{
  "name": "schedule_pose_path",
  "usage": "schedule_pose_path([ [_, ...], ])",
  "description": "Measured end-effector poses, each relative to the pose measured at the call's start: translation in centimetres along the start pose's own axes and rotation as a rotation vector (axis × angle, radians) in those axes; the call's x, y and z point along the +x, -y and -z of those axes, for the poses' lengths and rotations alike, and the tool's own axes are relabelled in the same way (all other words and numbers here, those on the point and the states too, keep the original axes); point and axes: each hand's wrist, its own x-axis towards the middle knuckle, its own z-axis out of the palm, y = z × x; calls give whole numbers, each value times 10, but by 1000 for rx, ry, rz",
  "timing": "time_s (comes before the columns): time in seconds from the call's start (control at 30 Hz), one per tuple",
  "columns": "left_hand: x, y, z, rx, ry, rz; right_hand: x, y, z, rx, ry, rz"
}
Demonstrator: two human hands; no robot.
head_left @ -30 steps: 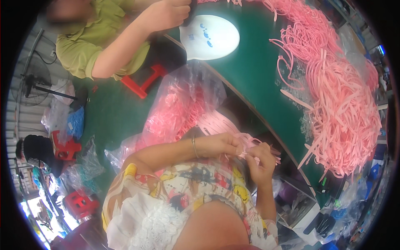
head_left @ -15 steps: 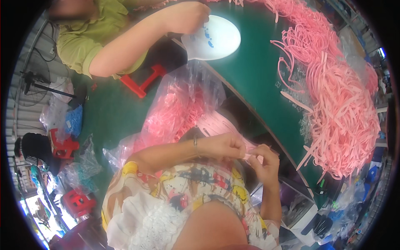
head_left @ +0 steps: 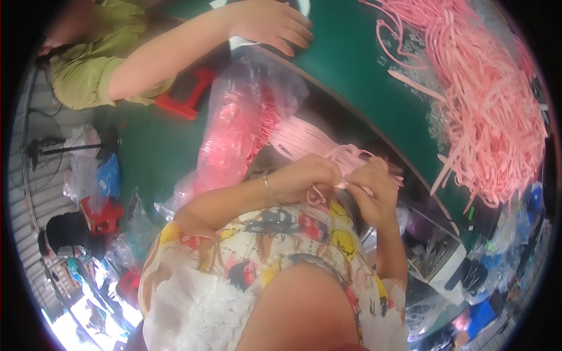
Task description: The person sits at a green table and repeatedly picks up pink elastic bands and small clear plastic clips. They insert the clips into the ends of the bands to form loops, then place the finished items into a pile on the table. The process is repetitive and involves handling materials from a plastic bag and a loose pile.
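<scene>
Close together in front of my chest, my left hand (head_left: 315, 177) and my right hand (head_left: 374, 186) pinch a thin pink strap (head_left: 342, 182) between their fingertips. A small loop of it hangs below my left fingers. Its exact shape is mostly hidden by the fingers. Just beyond my hands, a bundle of flat pink straps (head_left: 301, 139) lies across my lap, its ends showing past my right hand. Next to this bundle stands a clear plastic bag (head_left: 219, 137) filled with more pink straps.
A large heap of pink straps (head_left: 486, 111) covers the right of the green table (head_left: 351, 70), with small clear pieces (head_left: 436, 120) beside it. At upper left, a co-worker's hand (head_left: 272, 24) spreads over a white plate (head_left: 240, 42). A red stool (head_left: 186, 100) stands below that arm.
The co-worker's closed hand has opened and spread over the white plate. My hands have drawn closer together, and a pink loop now hangs by my left fingers. The whole view has shifted slightly.
</scene>
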Motion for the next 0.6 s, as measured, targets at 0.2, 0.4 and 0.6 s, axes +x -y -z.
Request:
schedule_pose_path([
  [0.2,1,8,4,94,86,17,1,-6,16,178,312,-8],
  [0.4,-6,-25,-17,357,62,-75,6,-5,19,307,133,-257],
  [0.6,-7,-27,-18,1120,55,-793,13,-8,23,452,229,-297],
])
